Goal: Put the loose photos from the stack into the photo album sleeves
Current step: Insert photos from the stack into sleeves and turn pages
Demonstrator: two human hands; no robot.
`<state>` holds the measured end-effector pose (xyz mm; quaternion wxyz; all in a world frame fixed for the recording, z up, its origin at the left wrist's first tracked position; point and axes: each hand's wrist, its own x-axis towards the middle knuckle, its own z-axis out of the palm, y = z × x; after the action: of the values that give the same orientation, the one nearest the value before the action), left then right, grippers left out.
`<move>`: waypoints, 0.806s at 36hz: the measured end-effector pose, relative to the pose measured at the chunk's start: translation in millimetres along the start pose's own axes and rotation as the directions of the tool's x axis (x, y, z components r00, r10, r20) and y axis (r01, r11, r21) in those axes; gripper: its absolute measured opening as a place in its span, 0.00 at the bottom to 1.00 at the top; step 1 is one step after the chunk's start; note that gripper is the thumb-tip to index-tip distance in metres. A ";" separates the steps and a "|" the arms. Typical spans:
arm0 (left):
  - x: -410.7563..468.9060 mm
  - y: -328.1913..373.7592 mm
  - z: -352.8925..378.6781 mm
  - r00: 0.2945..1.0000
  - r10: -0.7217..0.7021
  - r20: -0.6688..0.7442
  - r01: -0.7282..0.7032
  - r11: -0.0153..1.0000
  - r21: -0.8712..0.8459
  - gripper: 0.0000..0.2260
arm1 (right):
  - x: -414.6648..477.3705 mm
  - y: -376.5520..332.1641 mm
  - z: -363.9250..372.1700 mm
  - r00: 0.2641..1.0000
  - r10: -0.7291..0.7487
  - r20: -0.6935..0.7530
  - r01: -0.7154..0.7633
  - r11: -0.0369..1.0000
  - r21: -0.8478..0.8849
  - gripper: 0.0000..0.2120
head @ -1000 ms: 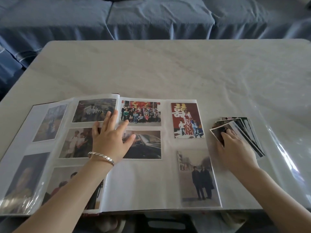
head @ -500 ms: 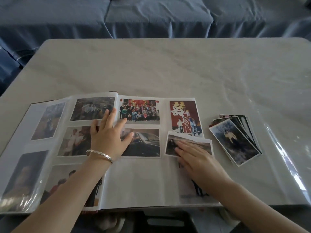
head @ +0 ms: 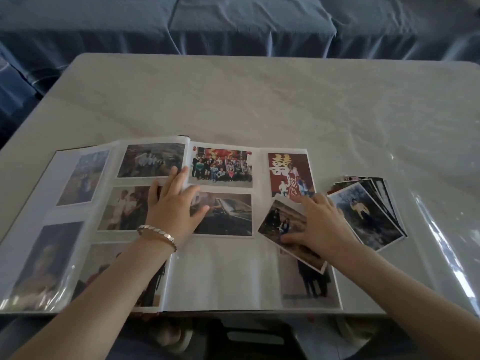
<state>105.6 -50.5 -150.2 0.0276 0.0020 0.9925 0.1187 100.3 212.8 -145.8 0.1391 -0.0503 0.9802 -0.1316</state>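
An album lies open along the near edge of the bench, reaching from the near left corner past the middle, with photos showing in the sleeves of both pages. Its left page bows up a little toward the fold. The left hand, a bracelet at the wrist, rests palm down across the fold; its grip is wide, the fingers straight and spread, pressing on the pages and holding nothing. On the right page, a loose photo lies tilted on top of the sleeves, overlapping the bottom of a red sleeved print and the top of a print below it. The right hand lies flat on this photo's right part, grip wide, fingers spread toward the far side and thumb pressed on the picture. Just beside the album's right edge, the stack of loose photos sits fanned on the bench, close to the right hand. A blue sofa stands beyond the far edge.
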 end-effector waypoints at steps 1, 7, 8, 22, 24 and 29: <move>-4.5 -0.6 0.7 1.000 0.010 0.005 -0.010 1.000 -0.002 0.19 | -1.5 0.5 -1.1 0.998 -0.017 -0.059 0.019 0.999 0.030 0.30; -28.2 -9.2 3.9 0.995 0.059 0.078 -0.065 0.995 0.073 0.24 | -11.7 2.7 -16.1 0.999 -0.046 -0.017 0.049 0.938 0.343 0.06; -29.7 -9.9 3.6 0.994 0.066 0.084 -0.073 0.993 0.090 0.24 | -13.0 4.3 -18.4 0.998 -0.057 -0.002 0.054 0.935 0.352 0.05; -32.7 -7.4 2.9 0.996 0.075 0.046 -0.078 0.994 0.080 0.23 | -19.0 12.4 -30.8 0.984 -0.166 -0.060 0.173 0.976 0.132 0.05; -32.8 -7.4 3.4 0.996 0.079 0.042 -0.083 0.993 0.082 0.23 | -19.3 12.6 -27.7 0.983 -0.181 -0.030 0.183 0.974 0.131 0.05; -33.0 -7.9 3.5 0.996 0.084 0.036 -0.086 0.994 0.061 0.23 | -20.5 7.8 -21.3 0.982 -0.181 0.050 0.173 0.977 0.127 0.09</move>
<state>138.8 -57.6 -153.6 0.0392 0.0472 0.9942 0.0884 113.3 228.2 -122.9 0.1597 -0.1329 0.9572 -0.2014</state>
